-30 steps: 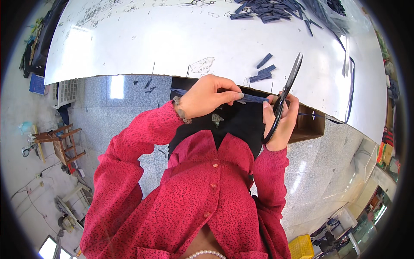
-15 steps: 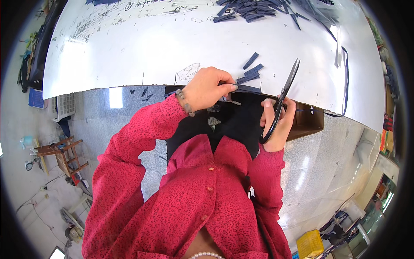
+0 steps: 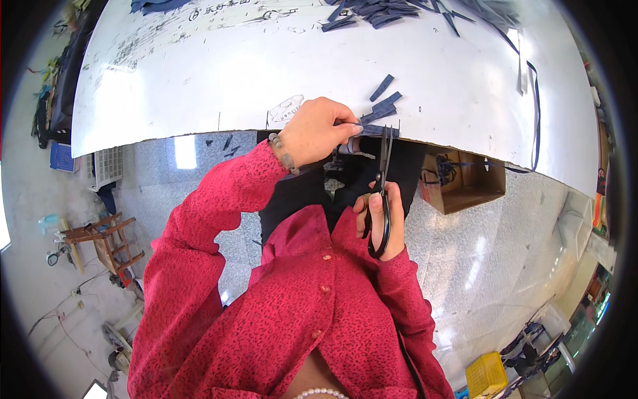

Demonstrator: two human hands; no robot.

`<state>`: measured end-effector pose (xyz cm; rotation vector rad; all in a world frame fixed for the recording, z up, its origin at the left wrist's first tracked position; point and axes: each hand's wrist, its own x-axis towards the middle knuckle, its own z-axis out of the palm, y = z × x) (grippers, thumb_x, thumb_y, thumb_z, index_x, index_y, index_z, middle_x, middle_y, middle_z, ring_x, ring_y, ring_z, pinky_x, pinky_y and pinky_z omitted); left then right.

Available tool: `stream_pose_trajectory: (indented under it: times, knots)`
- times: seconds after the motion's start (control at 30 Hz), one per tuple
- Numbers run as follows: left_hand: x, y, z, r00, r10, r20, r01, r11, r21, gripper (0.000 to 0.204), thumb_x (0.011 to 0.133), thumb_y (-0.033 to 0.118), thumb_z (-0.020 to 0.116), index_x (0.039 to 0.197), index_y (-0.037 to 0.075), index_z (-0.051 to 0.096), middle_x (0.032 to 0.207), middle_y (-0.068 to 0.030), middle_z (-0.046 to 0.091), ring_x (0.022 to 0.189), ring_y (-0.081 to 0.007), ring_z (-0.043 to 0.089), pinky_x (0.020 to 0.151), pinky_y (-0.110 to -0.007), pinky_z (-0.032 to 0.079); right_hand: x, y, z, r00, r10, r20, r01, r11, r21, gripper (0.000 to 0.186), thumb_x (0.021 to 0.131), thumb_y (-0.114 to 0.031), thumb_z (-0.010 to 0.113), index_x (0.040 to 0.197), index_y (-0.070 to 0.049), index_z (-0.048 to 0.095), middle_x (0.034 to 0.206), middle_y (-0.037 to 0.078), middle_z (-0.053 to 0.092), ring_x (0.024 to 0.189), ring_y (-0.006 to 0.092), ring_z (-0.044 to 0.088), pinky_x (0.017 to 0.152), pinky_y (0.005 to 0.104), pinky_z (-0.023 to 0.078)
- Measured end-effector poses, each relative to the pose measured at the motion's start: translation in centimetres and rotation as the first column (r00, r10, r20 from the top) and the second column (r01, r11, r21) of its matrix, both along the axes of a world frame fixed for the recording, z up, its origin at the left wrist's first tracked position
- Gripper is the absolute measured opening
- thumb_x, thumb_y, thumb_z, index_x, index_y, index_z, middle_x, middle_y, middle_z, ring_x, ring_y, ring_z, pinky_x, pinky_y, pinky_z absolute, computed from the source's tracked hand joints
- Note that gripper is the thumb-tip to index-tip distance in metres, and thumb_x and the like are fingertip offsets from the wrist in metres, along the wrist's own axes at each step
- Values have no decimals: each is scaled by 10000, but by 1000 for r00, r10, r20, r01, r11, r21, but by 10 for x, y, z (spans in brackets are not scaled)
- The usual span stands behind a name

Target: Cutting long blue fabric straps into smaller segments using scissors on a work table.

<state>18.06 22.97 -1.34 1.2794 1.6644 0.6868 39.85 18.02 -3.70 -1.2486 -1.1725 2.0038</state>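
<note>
My left hand (image 3: 325, 128) is closed at the near edge of the white table, pinching the end of a dark blue fabric strip (image 3: 381, 131). That strip lies along the edge and points right. In my right hand (image 3: 391, 216) is a pair of black-handled scissors (image 3: 381, 174), its blades slightly parted and pointing away from me. The blade tips reach the strip right of my left fingers; whether they touch it I cannot tell. Just beyond lie short cut strips (image 3: 385, 105), and one more piece (image 3: 381, 88) farther out.
A heap of dark blue strips (image 3: 382, 10) lies at the table's far side. One long strip (image 3: 535, 113) hangs over the right edge of the table (image 3: 179, 80). Below stands an open cardboard box (image 3: 458, 189). A wooden stool (image 3: 106, 243) is on the floor at left.
My right hand has moved left and nearer to me, bringing the scissors from beside the strip to across it. The blades have parted slightly. My left hand keeps its pinch.
</note>
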Motion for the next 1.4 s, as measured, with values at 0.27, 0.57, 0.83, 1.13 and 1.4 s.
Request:
stream_pose_trajectory:
  times: [0.27,0.57,0.83,1.13,1.4]
  knots:
    - [-5,-1,2,998,-32,54,34,999,-24,200,860,151,617,897,-39,668,671,-65,643,640,-97,590,615,-242,467,0,0,-1,1000,-4,-27,3,999,-47,471,952,-392,527,1148,8,374,715,92,552,431,93,469,392,220,376]
    - [-8,-2,0,988,-72,-136,81,995,66,203,858,191,614,859,-2,674,644,-73,633,590,-133,585,582,-284,457,4,8,18,999,17,45,-15,998,-56,386,960,-333,525,1117,0,410,698,97,556,413,91,455,374,224,359]
    - [-6,-1,4,985,-62,-158,66,998,20,222,810,243,620,801,34,693,730,-154,652,719,-339,630,666,-411,488,6,42,49,984,3,-176,-91,863,-497,550,953,-586,336,1124,-81,475,708,128,541,388,147,437,333,252,365]
    - [-5,0,-2,987,-53,-152,68,993,96,224,826,219,623,836,4,687,632,-118,632,596,-220,619,592,-335,471,-1,77,39,988,57,-143,-85,977,-195,448,970,-482,413,1132,-65,423,728,95,536,439,114,443,389,233,357]
    - [-9,-2,-7,992,-60,-108,67,996,63,226,853,194,616,851,-23,676,630,-69,622,581,-132,568,578,-276,452,25,2,20,990,85,-117,-98,989,-111,391,963,-348,508,1132,-17,388,739,87,529,448,88,431,421,208,351]
